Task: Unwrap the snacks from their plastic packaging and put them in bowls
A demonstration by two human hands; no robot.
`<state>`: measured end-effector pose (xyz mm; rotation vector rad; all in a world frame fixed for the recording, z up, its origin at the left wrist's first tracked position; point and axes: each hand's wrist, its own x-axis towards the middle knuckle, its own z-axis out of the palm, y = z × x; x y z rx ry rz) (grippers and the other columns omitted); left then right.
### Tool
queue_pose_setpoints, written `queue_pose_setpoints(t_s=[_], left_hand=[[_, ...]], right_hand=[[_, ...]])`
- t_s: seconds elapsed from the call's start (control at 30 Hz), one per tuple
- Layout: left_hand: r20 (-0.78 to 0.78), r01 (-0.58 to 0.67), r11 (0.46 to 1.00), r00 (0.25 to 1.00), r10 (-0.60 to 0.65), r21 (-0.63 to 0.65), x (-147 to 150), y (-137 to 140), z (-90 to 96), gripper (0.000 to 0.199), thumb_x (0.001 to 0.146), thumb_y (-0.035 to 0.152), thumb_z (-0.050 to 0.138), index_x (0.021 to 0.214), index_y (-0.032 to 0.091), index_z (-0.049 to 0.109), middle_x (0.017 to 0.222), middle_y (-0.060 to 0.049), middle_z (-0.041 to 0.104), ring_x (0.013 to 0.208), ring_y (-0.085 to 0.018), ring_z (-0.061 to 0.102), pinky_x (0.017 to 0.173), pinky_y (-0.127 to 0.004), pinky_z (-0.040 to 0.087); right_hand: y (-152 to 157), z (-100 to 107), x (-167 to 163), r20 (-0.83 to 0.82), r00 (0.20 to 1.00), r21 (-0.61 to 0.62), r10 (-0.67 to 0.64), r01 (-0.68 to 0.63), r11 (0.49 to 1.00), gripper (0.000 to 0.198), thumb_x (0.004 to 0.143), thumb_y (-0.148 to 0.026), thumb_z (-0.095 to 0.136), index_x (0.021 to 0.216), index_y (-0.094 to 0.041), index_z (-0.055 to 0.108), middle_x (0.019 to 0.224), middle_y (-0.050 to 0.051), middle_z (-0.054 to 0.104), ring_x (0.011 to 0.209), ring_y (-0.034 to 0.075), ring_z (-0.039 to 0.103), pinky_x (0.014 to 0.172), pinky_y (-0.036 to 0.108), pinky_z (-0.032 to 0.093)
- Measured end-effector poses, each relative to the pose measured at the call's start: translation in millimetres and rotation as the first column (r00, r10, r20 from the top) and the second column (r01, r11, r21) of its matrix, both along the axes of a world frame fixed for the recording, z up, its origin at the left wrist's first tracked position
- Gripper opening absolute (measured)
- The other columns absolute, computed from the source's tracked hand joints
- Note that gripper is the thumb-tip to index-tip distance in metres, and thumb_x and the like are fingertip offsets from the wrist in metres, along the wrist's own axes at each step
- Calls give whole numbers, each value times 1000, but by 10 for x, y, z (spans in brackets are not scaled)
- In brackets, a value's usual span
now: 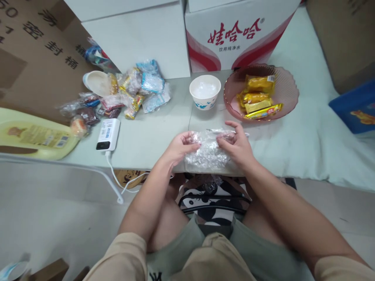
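My left hand (181, 146) and my right hand (236, 146) both grip a crinkled clear plastic bag (206, 153) at the front edge of the low table (152, 132). The left fingers pinch its left end, the right fingers pinch its upper right end. Something dark shows inside the bag near the right hand. Just beyond stand a white paper bowl (205, 91) and a pink glass dish (287, 93) holding several yellow snack packets (259, 97).
A heap of wrapped snacks (129, 93) lies at the left rear, with a white power bank (108, 134) and its cable beside it. A yellow bottle (35, 134) lies on its side far left. Cardboard boxes (234, 35) stand behind. A blue bin (356, 107) is at right.
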<state>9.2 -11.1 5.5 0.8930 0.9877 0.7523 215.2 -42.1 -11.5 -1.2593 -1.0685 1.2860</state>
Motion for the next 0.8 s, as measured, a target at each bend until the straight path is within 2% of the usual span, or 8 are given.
queue_pose_setpoints(t_s=[0.1,0.2,0.27,0.37,0.47,0.57,0.67,0.8], left_hand=[[63,-110,993,992,106,52,-1,22,-9,71,49,23,94,109,24,56,80,5,67,65,-8,62,62,-19,48],[107,-90,995,991,86,30,8,30,22,80,47,20,94,117,25,56,92,2,71,72,-11,66,67,-22,51],[118,-35,999,992,35,-5,19,30,37,71,49,23,93,112,20,61,96,-2,73,80,-14,69,74,-25,53],[43,15,999,999,-12,-52,28,26,27,44,58,28,88,94,14,67,88,-4,73,79,-14,68,74,-25,53],[-27,-38,999,999,38,-28,35,9,9,33,64,28,82,91,15,67,78,0,70,71,-12,65,68,-24,50],[-13,-48,999,999,48,2,54,-24,13,45,66,32,82,106,20,65,81,1,70,73,-14,66,69,-25,50],[15,32,996,999,-33,78,82,-39,13,57,62,40,86,110,22,63,88,-1,71,78,-16,68,72,-26,51],[-72,4,976,997,12,218,88,-2,-24,48,63,54,84,87,17,63,73,1,66,64,-12,62,62,-24,48]], right_hand=[[45,-60,19,-62,995,-28,-72,71,997,62,73,-39,75,125,-30,43,99,2,70,83,17,68,72,31,55],[44,-80,-17,-134,991,-52,-14,7,999,54,70,-45,77,116,-29,52,108,4,70,94,19,68,78,33,54],[21,-65,-58,-121,991,-71,61,-70,995,41,69,-47,78,98,-24,59,99,4,71,91,19,67,79,33,53],[-11,-30,-97,-65,995,-60,72,-76,995,34,71,-49,75,77,-21,56,81,2,68,77,17,64,75,32,52],[-28,0,-88,-44,995,-102,86,-90,991,32,75,-50,70,81,-23,53,76,-1,67,60,14,59,57,28,48],[-38,32,-51,17,987,-151,162,-157,976,32,74,-46,70,93,-24,55,67,-4,64,49,13,52,47,26,43],[-42,63,3,115,984,-88,134,-124,988,30,73,-42,69,94,-22,60,59,-5,59,51,13,51,49,26,41],[-40,64,75,168,980,-78,108,-96,992,28,72,-41,70,90,-21,62,55,-5,56,49,12,47,48,25,35]])
